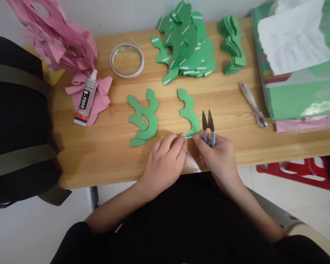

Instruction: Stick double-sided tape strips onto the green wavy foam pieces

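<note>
A wavy green cutout (189,110) lies on the wooden table in front of me, a thin white strip of tape (189,137) at its lower end. My left hand (166,156) is closed, its fingertips pressed on the left side of that end. Tucked in my right hand (218,154) are thread snips (208,128), blades pointing away from me. The right thumb and finger also touch the cutout's lower right end. Two similar green cutouts (151,123) overlap to the left of my left hand.
At the back lie a tape roll (127,76), a heap of taped green cutouts (194,47) and a neat stack of them (233,44). A glue tube (86,97) rests on pink pieces (103,90) at left, beside a black bag (16,110). A pen (253,102) and green sheets (297,95) are right.
</note>
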### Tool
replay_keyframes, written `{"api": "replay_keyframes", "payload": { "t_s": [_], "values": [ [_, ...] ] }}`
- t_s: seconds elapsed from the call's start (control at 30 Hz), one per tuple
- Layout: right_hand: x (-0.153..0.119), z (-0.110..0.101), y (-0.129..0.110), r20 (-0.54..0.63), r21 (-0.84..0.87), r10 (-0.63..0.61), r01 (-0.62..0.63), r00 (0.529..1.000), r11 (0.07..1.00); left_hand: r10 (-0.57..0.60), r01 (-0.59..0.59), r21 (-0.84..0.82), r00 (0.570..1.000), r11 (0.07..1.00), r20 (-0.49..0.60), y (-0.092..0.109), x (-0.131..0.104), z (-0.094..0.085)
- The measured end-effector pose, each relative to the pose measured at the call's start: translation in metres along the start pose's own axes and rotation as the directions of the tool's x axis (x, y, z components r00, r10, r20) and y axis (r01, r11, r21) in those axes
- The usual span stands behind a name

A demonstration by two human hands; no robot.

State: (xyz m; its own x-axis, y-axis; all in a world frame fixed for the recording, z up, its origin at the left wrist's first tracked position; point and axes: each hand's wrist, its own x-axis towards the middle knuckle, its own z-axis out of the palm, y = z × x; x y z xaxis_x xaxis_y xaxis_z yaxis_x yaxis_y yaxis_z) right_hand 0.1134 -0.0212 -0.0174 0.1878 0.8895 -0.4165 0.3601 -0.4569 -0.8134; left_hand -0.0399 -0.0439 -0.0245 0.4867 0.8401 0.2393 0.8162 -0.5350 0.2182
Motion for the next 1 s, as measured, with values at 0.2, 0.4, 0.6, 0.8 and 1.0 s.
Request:
{"api": "replay_keyframes", "payload": {
  "t_s": [0.2,0.4,0.6,0.8,1.0],
  "values": [
    [-0.002,0.000,-0.001,-0.011,-0.020,-0.007,0.006,1.000,1.000,0.007,-0.007,0.040,1.000,0.999,-0.004,0.002,0.001,0.000],
    [-0.002,0.000,-0.001,-0.010,-0.013,-0.028,0.028,1.000,1.000,-0.015,0.010,0.087,0.998,0.996,0.061,0.006,0.002,-0.001],
    [0.000,-0.003,-0.001,0.020,-0.111,-0.089,0.090,0.996,0.990,0.024,-0.034,0.151,0.997,0.988,0.071,0.008,0.001,0.002],
    [0.004,-0.016,0.004,-0.108,-0.261,-0.200,0.166,0.974,0.951,0.061,-0.059,0.164,0.998,0.985,-0.003,0.010,0.003,0.005],
    [0.010,-0.031,0.014,0.114,-0.168,-0.329,0.344,0.937,0.924,-0.008,0.023,0.131,0.994,0.991,-0.113,0.015,0.004,0.008]
  ]
}}
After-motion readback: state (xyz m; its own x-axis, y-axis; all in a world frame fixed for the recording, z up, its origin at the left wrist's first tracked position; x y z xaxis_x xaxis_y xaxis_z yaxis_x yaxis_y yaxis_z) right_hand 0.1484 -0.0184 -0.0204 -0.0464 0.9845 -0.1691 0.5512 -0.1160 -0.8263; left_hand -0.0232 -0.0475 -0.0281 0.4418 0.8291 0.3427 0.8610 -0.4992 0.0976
